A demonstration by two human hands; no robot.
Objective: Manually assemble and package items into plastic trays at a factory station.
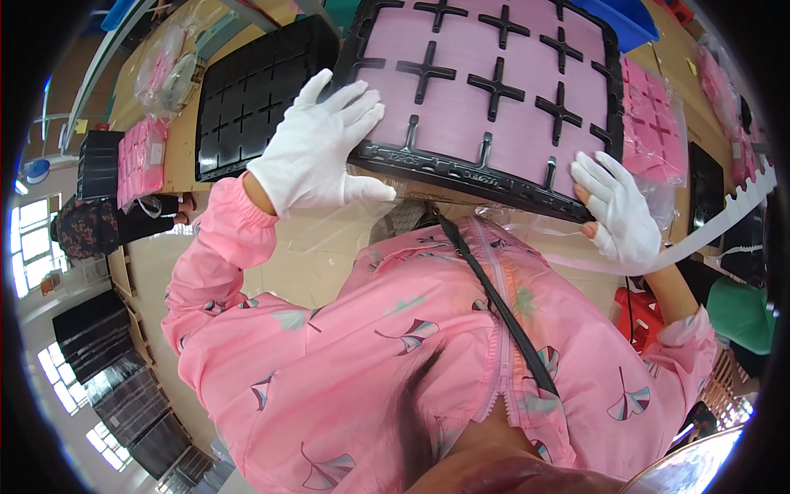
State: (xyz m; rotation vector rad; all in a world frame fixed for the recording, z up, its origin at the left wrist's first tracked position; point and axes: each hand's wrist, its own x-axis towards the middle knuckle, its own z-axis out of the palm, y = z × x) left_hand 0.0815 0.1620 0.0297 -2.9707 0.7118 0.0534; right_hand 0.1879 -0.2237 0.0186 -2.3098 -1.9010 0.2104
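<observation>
A black plastic tray (387, 156) with cross-shaped ribs lies in front of me, pink sheet material (461, 58) showing between its ribs. My left hand (317, 148), in a white glove, is open at the tray's left near corner, fingers spread over the rim and thumb stretched along the near edge. At the right near corner my right hand (617, 210) grips the tray, fingers over the rim and thumb by its near side. Its white glove leaves the thumb and one fingertip bare. A pale strip with a toothed edge (716, 230) passes by my right wrist; I cannot tell whether it is held.
Another black ribbed tray (247, 103) lies to the left. Bagged pink pieces (650, 123) rest on the right, with a blue bin (621, 20) behind. A red plastic stool (638, 317) stands at lower right. Another person (90, 230) is at far left.
</observation>
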